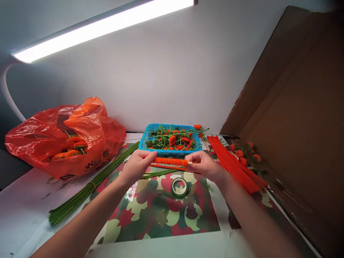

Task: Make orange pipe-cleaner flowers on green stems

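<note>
An orange pipe cleaner (172, 162), wound in a tight coil along a thin wooden stick, stretches level between my hands over the mat. My left hand (138, 165) pinches its left end between thumb and fingers. At the other end, where the pale stick tip (190, 163) pokes out, my right hand (206, 166) is closed on the stick. Just beyond stands a blue basket (197, 147) with green-stemmed orange flowers (172, 139). A roll of green tape (179, 187) lies nearer me on the mat.
Left are a red plastic bag (99, 123) holding orange flowers and a tied bundle of green pipe cleaners (77, 197). Red-orange pipe cleaners (233, 163) lie to the right, beside more flowers (242, 154) and a cardboard wall (295, 107). A lamp (107, 28) hangs above the patterned mat (161, 218).
</note>
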Tool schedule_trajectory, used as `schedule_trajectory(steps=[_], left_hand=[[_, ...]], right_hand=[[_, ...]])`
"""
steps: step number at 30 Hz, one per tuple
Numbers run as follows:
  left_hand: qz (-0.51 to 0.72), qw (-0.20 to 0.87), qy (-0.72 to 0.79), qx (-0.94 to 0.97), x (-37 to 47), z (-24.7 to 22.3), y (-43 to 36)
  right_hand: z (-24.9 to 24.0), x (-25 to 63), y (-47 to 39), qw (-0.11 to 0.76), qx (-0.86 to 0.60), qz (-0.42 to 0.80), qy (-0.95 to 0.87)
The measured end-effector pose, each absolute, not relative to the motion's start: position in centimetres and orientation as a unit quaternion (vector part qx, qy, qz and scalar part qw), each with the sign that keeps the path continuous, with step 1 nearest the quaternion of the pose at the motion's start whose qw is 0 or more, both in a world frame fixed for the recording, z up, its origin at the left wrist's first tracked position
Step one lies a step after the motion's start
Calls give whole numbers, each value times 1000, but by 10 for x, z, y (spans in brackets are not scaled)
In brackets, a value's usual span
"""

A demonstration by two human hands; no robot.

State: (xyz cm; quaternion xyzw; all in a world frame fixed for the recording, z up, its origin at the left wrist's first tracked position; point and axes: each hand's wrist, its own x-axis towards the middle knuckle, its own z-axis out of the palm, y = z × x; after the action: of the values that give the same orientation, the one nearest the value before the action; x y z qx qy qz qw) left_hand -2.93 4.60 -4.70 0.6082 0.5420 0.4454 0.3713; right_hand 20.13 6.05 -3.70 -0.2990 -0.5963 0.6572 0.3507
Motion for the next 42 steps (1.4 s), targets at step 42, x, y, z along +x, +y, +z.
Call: schedule_trajectory(steps=[42], left_hand=[[469, 528, 555, 439, 12, -79, 31]], right_hand=[[-54, 178, 35, 609, -424, 35, -669]])
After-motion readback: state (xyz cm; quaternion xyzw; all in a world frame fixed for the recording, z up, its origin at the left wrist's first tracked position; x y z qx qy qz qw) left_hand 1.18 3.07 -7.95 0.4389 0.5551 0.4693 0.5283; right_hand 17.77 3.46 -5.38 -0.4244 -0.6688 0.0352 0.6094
